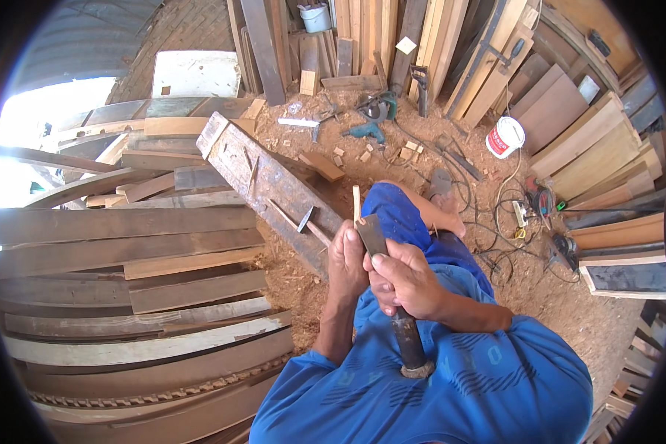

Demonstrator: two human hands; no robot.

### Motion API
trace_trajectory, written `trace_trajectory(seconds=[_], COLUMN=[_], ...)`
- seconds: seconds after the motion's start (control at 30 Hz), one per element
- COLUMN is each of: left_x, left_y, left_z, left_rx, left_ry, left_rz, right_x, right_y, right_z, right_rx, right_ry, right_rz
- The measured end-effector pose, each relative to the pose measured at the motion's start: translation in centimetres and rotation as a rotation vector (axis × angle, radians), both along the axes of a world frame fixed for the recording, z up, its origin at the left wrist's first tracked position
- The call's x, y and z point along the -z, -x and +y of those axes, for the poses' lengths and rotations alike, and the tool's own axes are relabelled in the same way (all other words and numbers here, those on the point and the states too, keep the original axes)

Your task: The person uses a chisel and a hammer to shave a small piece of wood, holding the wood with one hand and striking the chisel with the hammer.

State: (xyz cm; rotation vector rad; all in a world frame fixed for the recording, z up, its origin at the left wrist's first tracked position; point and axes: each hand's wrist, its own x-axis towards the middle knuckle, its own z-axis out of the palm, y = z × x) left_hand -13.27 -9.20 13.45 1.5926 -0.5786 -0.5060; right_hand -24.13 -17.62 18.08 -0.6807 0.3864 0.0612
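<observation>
Close to my chest, my right hand (407, 280) is wrapped round a wide chisel (373, 234). Its flat blade points away from me, and its dark handle runs back to my blue shirt. Just left of it, my left hand (346, 259) closes on a slim wooden stick (357, 201), whose pale upper end rises beside the blade's edge. The stick's lower part is hidden by fingers and blade. A hammer (307, 219) lies on the worn wooden bench (229, 159) beyond my left hand, along with some thin wood slivers.
Stacked planks (126, 226) fill the left side. Boards (377, 37) lean at the back. A handsaw (419, 89), a teal power tool (365, 132), a white bucket (505, 138) and tangled cords (499, 214) stand or lie around the shaving-covered floor (562, 311).
</observation>
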Motion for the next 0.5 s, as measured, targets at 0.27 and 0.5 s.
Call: trace_trajectory(seconds=[0.27,0.5], left_x=[1.9,4.2], left_y=[3.4,2.9], left_z=[1.2,2.6], left_rx=[0.035,-0.034], left_ry=[0.046,0.183], left_rz=[0.138,0.448], right_x=[-0.7,-1.1], right_y=[0.3,1.0], right_z=[-0.6,-2.2], right_rx=[0.076,0.235], right_ry=[0.142,0.118], right_rz=[0.009,-0.014])
